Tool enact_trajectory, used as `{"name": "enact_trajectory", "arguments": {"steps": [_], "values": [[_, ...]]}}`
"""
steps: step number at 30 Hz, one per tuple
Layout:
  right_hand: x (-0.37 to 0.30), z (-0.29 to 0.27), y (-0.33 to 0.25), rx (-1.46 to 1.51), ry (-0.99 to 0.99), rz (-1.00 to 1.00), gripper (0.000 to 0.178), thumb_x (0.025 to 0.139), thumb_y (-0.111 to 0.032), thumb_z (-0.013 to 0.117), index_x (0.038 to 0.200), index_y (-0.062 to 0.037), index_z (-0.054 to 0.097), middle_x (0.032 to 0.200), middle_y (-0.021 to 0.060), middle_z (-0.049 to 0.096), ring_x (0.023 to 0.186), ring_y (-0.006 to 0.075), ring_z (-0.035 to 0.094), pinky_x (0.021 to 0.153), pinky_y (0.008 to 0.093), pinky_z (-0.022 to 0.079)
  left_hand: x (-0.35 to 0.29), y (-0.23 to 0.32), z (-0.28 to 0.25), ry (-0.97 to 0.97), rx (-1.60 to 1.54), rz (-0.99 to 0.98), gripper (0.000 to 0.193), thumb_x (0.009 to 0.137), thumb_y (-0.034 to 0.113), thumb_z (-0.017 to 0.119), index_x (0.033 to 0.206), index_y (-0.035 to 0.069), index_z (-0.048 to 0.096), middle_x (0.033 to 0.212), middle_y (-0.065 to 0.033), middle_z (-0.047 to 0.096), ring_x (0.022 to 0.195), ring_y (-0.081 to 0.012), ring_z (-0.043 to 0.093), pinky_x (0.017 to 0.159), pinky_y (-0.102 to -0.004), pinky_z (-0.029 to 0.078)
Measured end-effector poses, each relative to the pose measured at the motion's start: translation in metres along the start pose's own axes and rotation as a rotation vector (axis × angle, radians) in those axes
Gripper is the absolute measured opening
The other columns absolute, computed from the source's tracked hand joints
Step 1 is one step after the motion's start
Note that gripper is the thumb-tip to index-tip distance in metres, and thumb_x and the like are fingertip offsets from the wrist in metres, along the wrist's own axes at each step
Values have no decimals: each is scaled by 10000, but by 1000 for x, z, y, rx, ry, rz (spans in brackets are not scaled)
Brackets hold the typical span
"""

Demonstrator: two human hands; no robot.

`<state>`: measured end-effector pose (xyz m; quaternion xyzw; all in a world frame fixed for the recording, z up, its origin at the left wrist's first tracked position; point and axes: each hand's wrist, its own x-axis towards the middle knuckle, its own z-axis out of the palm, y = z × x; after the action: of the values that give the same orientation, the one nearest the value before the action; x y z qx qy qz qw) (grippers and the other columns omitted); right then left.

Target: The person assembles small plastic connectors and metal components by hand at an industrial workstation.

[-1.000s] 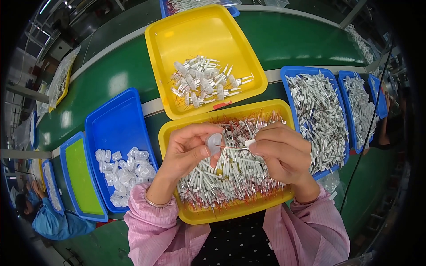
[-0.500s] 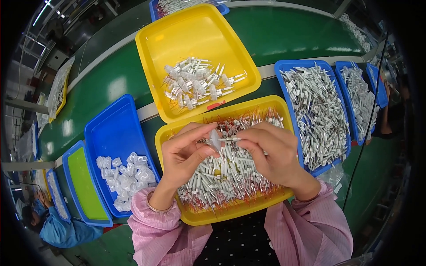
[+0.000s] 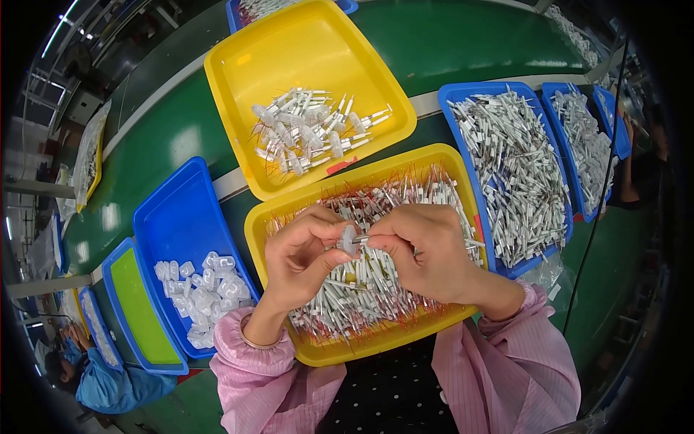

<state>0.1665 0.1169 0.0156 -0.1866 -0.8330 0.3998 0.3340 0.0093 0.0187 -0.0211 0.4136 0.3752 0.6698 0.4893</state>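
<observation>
over a yellow tray (image 3: 289,340), both hands pinch one small clear cap (image 3: 350,239) on a white tube.

head cam | worn | looks steeply down | close over trays (image 3: 463,318)

Bright, sharp ctr; fisheye-bent edges

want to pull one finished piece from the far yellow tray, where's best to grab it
Likely by the thicker white body of a finished piece, coming from above: the pieces lie flat in a loose pile in the far yellow tray, and their thin wire ends look too slim to pinch well.
</observation>
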Motion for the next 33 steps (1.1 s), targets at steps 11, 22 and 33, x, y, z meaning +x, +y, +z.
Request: {"name": "enact_trajectory", "arguments": {"steps": [11,22,33], "values": [[-5,5,-1,-85,-7,-57,105,666,66,628,727,-5,581,603,111,560,500,251,554,442,316,411,-1,-2,-2,-32,154,39,238,732,-96,643,952,-68,558,913,-133,526,815,-181,548,718,-277,487],[-13,21,10,-249,-485,-18,49,713,-37,611,749,-5,602,687,81,578,591,216,581,526,316,471,15,8,-33,352,61,84,234,809,-37,578,1038,-57,533,873,-126,614,754,-171,602,661,-291,518],[-31,45,0,-523,-779,18,57,633,-53,599,646,-4,574,657,104,559,590,250,591,490,361,476,8,8,-25,289,26,45,271,833,88,593,1060,-47,534,854,-102,610,720,-158,583,649,-287,489]]}}
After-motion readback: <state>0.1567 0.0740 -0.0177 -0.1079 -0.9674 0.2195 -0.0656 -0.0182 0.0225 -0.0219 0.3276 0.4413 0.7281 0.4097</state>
